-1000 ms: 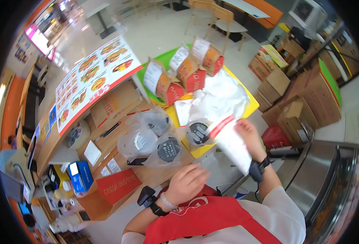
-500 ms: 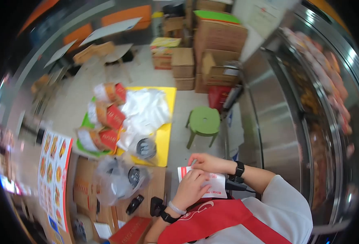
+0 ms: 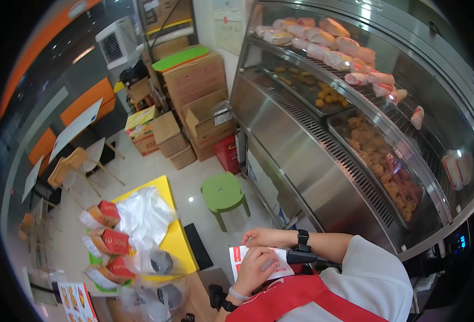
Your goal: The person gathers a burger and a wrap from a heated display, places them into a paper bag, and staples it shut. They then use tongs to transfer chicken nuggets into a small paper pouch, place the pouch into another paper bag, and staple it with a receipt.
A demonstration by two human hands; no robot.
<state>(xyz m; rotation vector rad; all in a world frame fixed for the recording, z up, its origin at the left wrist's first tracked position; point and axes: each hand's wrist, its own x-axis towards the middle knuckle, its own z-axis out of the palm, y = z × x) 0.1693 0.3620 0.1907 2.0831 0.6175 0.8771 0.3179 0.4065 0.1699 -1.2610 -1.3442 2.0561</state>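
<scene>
A white paper bag (image 3: 282, 268) with red print lies flat in front of my red apron (image 3: 280, 299). My left hand (image 3: 257, 268) rests across its face, with the fingers curled against the paper. At the bag's far edge is my right hand (image 3: 269, 238), its fingers bent and closed at the paper's top corner. The exact grip of its fingertips is partly hidden. A black device (image 3: 301, 257) sits just right of the bag.
On a yellow-topped table (image 3: 188, 241) stand several red-and-brown food boxes (image 3: 108, 241), clear plastic bags (image 3: 148, 214) and lidded cups (image 3: 161, 261). A green stool (image 3: 222, 191) stands ahead. To the right runs a glass warming cabinet (image 3: 312, 166) with wrapped food and trays. Cardboard boxes (image 3: 196, 80) are stacked behind.
My view has turned right and up, bringing the warming cabinet fully into sight. Both hands stay on the paper bag, with only slight finger movement.
</scene>
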